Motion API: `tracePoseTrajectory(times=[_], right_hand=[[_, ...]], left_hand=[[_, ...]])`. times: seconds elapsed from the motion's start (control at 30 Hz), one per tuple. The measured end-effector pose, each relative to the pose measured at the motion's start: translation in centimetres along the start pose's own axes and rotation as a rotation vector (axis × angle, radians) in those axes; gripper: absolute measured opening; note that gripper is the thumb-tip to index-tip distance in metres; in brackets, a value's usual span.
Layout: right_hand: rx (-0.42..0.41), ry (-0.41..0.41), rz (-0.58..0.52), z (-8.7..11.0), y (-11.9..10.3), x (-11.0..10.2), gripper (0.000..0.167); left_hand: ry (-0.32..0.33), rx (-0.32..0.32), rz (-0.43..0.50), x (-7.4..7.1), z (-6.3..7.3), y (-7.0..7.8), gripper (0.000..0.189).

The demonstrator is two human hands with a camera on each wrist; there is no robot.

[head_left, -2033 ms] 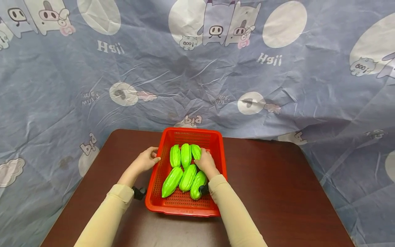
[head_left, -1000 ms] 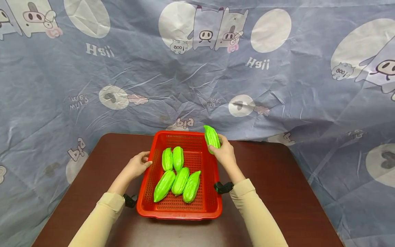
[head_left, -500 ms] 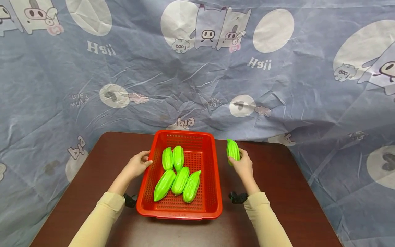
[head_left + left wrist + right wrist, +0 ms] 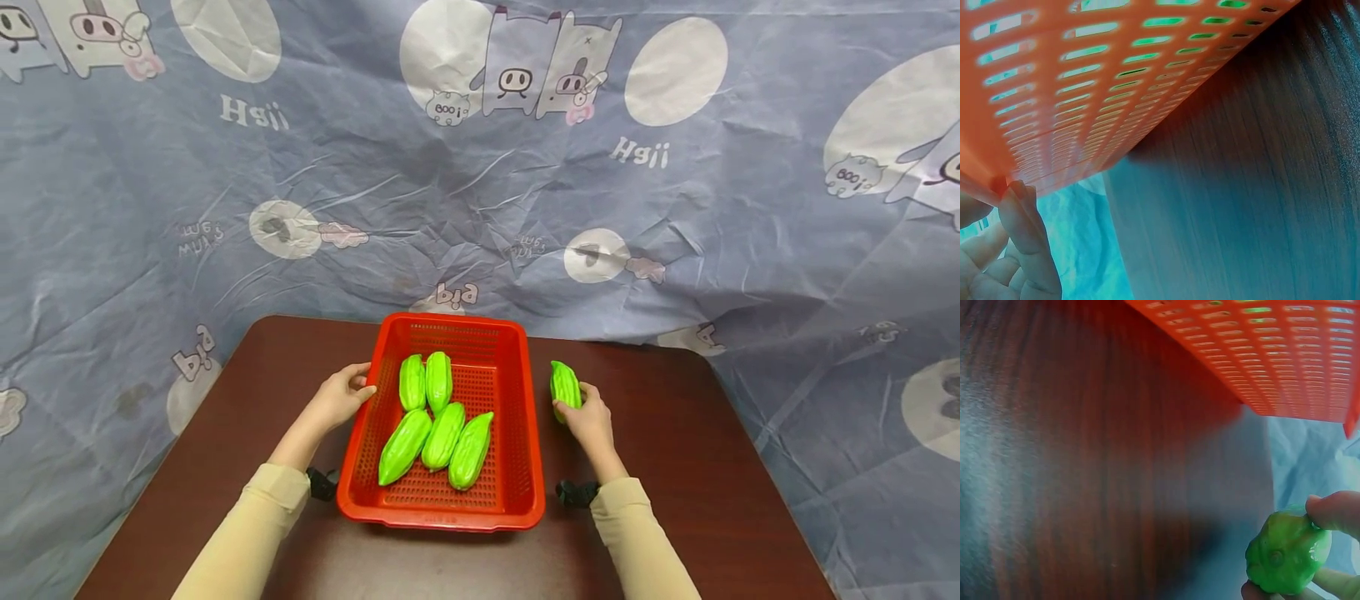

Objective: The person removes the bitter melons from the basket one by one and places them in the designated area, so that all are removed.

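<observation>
In the head view, my left hand pinches the left rim of a red plastic basket. The left wrist view has the thumb and fingers on either side of that rim. To the right of the basket, my right hand grips a bright green bitter melon between thumb and fingers. The right wrist view meets this melon end-on, over the table; whether it touches the wood I cannot tell. Several more bitter melons lie in the basket in two rows, two at the back.
A dark brown wooden table bears the basket near its middle. Behind it hangs a blue-grey printed cloth, reaching down to the table's back edge. The basket's right wall stands between the melons inside and my right hand.
My right hand has lifted one bitter melon from the basket's back row, carried it over the right rim and lowered it beside the basket. My left hand now holds the rim.
</observation>
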State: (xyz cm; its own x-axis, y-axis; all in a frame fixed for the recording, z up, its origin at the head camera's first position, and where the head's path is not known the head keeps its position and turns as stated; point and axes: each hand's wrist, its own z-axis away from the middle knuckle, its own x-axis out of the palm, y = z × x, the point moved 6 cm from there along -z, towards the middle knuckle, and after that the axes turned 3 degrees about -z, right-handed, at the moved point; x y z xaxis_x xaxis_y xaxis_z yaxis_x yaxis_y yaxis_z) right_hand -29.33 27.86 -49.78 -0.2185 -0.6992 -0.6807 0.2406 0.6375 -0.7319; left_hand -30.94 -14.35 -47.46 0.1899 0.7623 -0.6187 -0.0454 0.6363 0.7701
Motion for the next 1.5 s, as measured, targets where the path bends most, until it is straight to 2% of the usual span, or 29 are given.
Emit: tracePoseTrajectory(times=[0.17, 0.53, 0.9, 1.2, 1.5], right_hand=[[0.014, -0.030, 0.004, 0.3, 0.7, 1.0, 0.071], [-0.003, -0.039, 0.025, 0.5, 0.8, 1.8, 0.071], [-0.020, -0.100, 0.035, 0.3, 0.5, 2.1, 0.081], [-0.066, -0.144, 0.063, 0.3, -1.1, 1.2, 0.081], [-0.113, -0.143, 0.021, -0.3, -5.4, -1.3, 0.081]], left_hand=[[-0.002, 0.000, 0.006, 0.1, 0.0, 0.0, 0.054], [-0.002, 0.001, 0.023, 0.0, 0.1, 0.1, 0.054], [-0.009, -0.003, 0.019, -0.1, 0.1, 0.2, 0.054], [-0.012, -0.007, 0.020, -0.1, 0.0, 0.3, 0.055], [-0.012, -0.003, 0.020, -0.2, -0.1, 0.3, 0.054]])
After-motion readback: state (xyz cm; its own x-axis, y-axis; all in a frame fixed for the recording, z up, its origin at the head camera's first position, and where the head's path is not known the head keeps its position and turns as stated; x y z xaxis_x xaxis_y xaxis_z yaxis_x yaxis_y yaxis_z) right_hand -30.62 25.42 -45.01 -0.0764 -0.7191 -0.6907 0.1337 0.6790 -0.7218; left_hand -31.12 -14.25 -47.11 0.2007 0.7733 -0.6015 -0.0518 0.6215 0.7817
